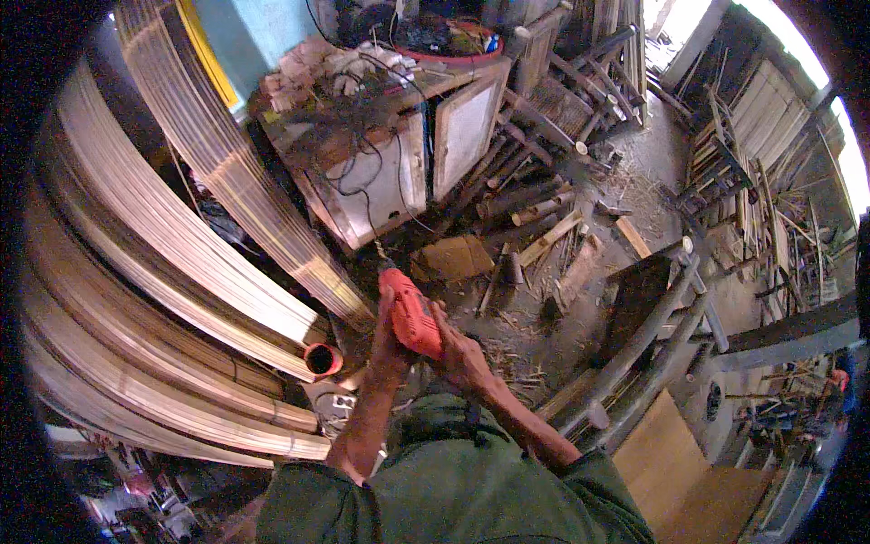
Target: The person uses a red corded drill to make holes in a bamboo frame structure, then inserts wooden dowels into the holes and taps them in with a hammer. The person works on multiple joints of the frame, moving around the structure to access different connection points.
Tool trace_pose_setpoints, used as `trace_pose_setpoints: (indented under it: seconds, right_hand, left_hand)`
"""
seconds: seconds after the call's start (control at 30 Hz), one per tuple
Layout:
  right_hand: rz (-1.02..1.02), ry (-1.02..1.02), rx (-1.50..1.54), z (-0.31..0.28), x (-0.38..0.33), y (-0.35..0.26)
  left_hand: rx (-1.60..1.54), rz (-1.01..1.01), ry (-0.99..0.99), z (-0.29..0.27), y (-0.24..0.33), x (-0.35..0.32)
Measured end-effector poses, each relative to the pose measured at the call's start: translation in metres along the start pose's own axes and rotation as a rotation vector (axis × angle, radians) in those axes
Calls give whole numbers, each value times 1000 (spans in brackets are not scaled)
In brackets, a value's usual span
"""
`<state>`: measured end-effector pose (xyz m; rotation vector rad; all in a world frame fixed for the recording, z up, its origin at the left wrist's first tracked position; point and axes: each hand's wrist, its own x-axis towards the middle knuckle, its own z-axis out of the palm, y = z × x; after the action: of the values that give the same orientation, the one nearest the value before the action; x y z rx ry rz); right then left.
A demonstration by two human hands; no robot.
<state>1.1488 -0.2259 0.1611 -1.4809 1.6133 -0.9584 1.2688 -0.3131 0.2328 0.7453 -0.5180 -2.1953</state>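
Note:
A red power drill [412, 313] is held in front of my body, its chuck and thin bit pointing away toward the foot of a worn cabinet [362, 201]. My left hand [390, 328] is closed along the drill's left side, near its front. Against the right side, farther back, my right hand [459, 356] is closed on the same drill. The grip and trigger are hidden beneath the body and my hands. I cannot tell whether the bit touches anything.
Tall bundles of thin strips [195, 227] stand at the left, with an orange-rimmed tube [323, 360] near their lower end. Wood offcuts and a cardboard piece [451, 258] lie on the floor ahead. A pole frame [643, 335] stands at the right. Cables [367, 159] drape over the cabinet.

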Motion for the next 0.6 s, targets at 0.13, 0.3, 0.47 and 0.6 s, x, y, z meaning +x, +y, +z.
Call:
trace_pose_setpoints:
  seconds: [0.13,0.3,0.47,0.6]
  right_hand:
    - [-278,-77,-164,-38,58,0]
    - [-60,-212,-126,-90,76,116]
    - [324,-358,-377,-179,52,229]
    - [499,-376,-424,-218,12,298]
  left_hand:
    - [-135,156,170,-48,-23,61]
    - [352,229,671,-78,-21,136]
    - [1102,285,784,-147,-61,180]
    - [1397,-210,965,-176,-137,184]
